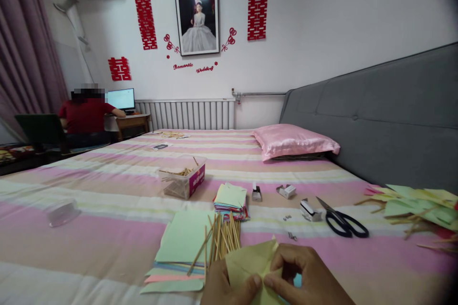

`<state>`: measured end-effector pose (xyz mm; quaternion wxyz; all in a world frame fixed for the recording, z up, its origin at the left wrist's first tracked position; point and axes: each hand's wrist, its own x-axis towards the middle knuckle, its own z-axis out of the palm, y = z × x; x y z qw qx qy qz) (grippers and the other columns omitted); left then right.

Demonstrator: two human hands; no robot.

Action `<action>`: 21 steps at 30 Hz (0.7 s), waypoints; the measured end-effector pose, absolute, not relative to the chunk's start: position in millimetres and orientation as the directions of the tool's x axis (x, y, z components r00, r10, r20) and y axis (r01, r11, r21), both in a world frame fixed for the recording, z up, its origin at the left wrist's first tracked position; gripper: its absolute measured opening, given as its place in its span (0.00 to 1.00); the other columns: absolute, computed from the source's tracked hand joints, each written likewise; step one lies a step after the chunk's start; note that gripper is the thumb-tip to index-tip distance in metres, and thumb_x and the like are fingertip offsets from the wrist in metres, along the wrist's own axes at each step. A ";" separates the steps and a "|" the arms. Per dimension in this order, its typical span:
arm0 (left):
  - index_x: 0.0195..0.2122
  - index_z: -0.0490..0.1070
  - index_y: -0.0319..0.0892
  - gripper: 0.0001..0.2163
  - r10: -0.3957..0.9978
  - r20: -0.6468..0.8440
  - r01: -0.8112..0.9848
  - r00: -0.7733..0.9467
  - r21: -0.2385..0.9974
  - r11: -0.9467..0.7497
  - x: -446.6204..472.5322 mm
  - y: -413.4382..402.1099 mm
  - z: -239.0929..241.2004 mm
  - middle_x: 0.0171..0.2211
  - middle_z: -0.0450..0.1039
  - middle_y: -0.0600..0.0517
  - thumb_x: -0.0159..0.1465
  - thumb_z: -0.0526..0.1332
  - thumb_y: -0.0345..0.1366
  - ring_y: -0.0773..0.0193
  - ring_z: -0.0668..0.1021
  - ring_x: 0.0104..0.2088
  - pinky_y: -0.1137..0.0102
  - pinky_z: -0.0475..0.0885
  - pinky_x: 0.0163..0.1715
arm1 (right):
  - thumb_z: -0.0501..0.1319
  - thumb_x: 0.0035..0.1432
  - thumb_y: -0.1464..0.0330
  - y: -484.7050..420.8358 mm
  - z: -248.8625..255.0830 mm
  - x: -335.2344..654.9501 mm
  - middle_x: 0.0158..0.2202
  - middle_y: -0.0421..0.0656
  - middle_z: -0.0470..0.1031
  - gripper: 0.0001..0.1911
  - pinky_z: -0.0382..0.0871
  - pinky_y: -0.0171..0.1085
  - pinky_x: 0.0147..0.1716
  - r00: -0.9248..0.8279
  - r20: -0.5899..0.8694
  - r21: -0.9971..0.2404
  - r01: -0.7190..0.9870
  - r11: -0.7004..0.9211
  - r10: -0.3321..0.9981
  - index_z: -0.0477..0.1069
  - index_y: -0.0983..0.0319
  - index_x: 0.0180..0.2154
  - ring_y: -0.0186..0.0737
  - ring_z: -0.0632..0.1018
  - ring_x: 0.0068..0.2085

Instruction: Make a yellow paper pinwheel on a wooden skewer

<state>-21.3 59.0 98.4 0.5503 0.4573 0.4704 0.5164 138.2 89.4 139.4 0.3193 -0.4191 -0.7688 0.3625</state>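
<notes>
At the bottom centre of the frame, the left hand (223,288) and the right hand (304,271) are both closed on a yellow-green paper (250,262), with thumbs and fingertips pinching it along a fold; the paper lies low over the bed (89,238), just right of the bundle of thin sticks (222,240). The main risk, as I judge it, is that the fold goes crooked, because the bed is soft and gives no firm support under the paper, so a press from the fingers may crease it in a wrong place or even tear it. The sticks lean loosely over the stack of coloured sheets (179,252) just beside the left hand, and a small push of the wrist could roll them apart or off the sheets. The scissors (343,223) lie open to the right of centre, near the right hand, and a careless reach there could meet the blades. Small metal pieces (291,236) lie on the cover between the scissors and the hands; they are too small to identify and could easily be lost in the cloth. The lower parts of both hands and of the paper are cut off by the bottom edge, so the full shape of the fold cannot be seen. The pile of folded paper shapes (418,205) at the right edge is also cut off. A person (88,114) sits at a desk in the middle left, with the face blurred.
</notes>
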 end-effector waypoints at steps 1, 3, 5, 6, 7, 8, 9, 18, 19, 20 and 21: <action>0.34 0.76 0.32 0.23 0.999 -0.051 -0.146 0.009 0.988 0.052 -21.9 60.1 96.4 0.27 0.79 0.42 0.41 0.68 0.46 0.56 0.77 0.27 0.70 0.69 0.24 | 0.61 0.44 0.70 89.3 139.6 137.8 0.19 0.40 0.70 0.06 0.62 0.31 0.22 -0.438 0.197 -0.826 0.408 0.390 0.877 0.69 0.64 0.19 0.34 0.70 0.23; 0.35 0.75 0.31 0.24 0.998 -0.063 -0.175 -0.018 0.983 0.059 -22.6 62.1 94.6 0.29 0.79 0.40 0.41 0.68 0.46 0.53 0.78 0.29 0.69 0.70 0.25 | 0.62 0.44 0.69 89.3 139.2 136.7 0.21 0.40 0.71 0.04 0.63 0.32 0.24 -0.415 0.219 -0.839 0.381 0.387 0.883 0.70 0.63 0.21 0.35 0.70 0.24; 0.37 0.75 0.31 0.25 0.996 -0.061 -0.198 -0.062 0.979 0.048 -22.7 63.2 95.6 0.31 0.79 0.39 0.42 0.68 0.45 0.51 0.79 0.31 0.68 0.71 0.26 | 0.62 0.44 0.69 89.8 137.5 135.2 0.22 0.39 0.71 0.06 0.64 0.32 0.25 -0.392 0.235 -0.879 0.304 0.367 0.889 0.71 0.62 0.29 0.36 0.72 0.25; 0.38 0.75 0.31 0.25 0.995 -0.057 -0.210 -0.087 0.977 0.038 -22.7 63.4 96.8 0.32 0.79 0.38 0.43 0.68 0.45 0.51 0.79 0.32 0.67 0.72 0.27 | 0.62 0.44 0.68 90.1 136.0 134.2 0.24 0.39 0.72 0.11 0.65 0.32 0.25 -0.383 0.239 -0.905 0.244 0.347 0.892 0.70 0.61 0.34 0.36 0.72 0.26; 0.39 0.74 0.31 0.25 0.993 -0.051 -0.224 -0.105 0.974 0.026 -22.6 63.5 98.2 0.32 0.79 0.38 0.43 0.68 0.45 0.50 0.79 0.32 0.66 0.72 0.29 | 0.62 0.45 0.68 90.6 134.1 133.2 0.25 0.38 0.72 0.17 0.65 0.33 0.25 -0.374 0.245 -0.929 0.173 0.326 0.895 0.68 0.60 0.40 0.36 0.73 0.26; 0.40 0.74 0.32 0.25 0.992 -0.043 -0.239 -0.115 0.971 0.015 -22.6 63.5 99.6 0.32 0.79 0.38 0.43 0.68 0.44 0.50 0.79 0.32 0.65 0.72 0.30 | 0.62 0.45 0.67 91.1 132.0 132.0 0.26 0.38 0.73 0.23 0.65 0.33 0.26 -0.365 0.249 -0.948 0.099 0.304 0.897 0.64 0.59 0.46 0.36 0.74 0.27; 0.39 0.74 0.32 0.25 0.993 -0.036 -0.256 -0.115 0.967 0.005 -22.5 63.4 100.8 0.32 0.79 0.38 0.43 0.68 0.44 0.50 0.79 0.33 0.64 0.72 0.31 | 0.62 0.45 0.66 91.6 129.8 130.8 0.28 0.39 0.73 0.28 0.65 0.34 0.26 -0.351 0.255 -0.958 0.034 0.284 0.901 0.59 0.58 0.50 0.37 0.74 0.27; 0.33 0.77 0.31 0.21 0.989 -0.035 -0.278 -0.146 0.961 -0.007 -17.6 59.7 108.3 0.28 0.79 0.38 0.42 0.69 0.42 0.49 0.79 0.30 0.64 0.73 0.30 | 0.63 0.46 0.62 92.5 123.7 124.8 0.22 0.35 0.71 0.35 0.62 0.33 0.25 -0.286 0.212 -0.974 -0.142 0.177 0.935 0.52 0.60 0.54 0.34 0.71 0.23; 0.32 0.77 0.31 0.21 0.986 -0.037 -0.266 -0.163 0.964 -0.007 -17.2 59.6 108.4 0.27 0.79 0.38 0.41 0.69 0.42 0.49 0.79 0.30 0.64 0.73 0.30 | 0.63 0.45 0.62 92.3 124.2 124.3 0.21 0.35 0.71 0.35 0.62 0.33 0.25 -0.277 0.208 -0.975 -0.138 0.176 0.938 0.53 0.60 0.54 0.34 0.71 0.23; 0.31 0.77 0.30 0.21 0.982 -0.043 -0.249 -0.185 0.968 -0.005 -17.0 59.6 108.1 0.27 0.79 0.38 0.40 0.69 0.43 0.49 0.79 0.29 0.64 0.73 0.29 | 0.63 0.45 0.63 92.2 124.6 123.8 0.21 0.35 0.71 0.34 0.62 0.33 0.24 -0.271 0.207 -0.975 -0.135 0.176 0.940 0.54 0.60 0.53 0.34 0.71 0.23; 0.30 0.77 0.30 0.21 0.976 -0.049 -0.228 -0.210 0.974 0.000 -17.0 59.8 107.3 0.27 0.79 0.37 0.40 0.70 0.43 0.49 0.79 0.28 0.64 0.73 0.29 | 0.63 0.45 0.64 92.1 124.8 123.3 0.21 0.35 0.71 0.33 0.61 0.32 0.24 -0.266 0.206 -0.975 -0.133 0.176 0.942 0.54 0.61 0.53 0.33 0.71 0.23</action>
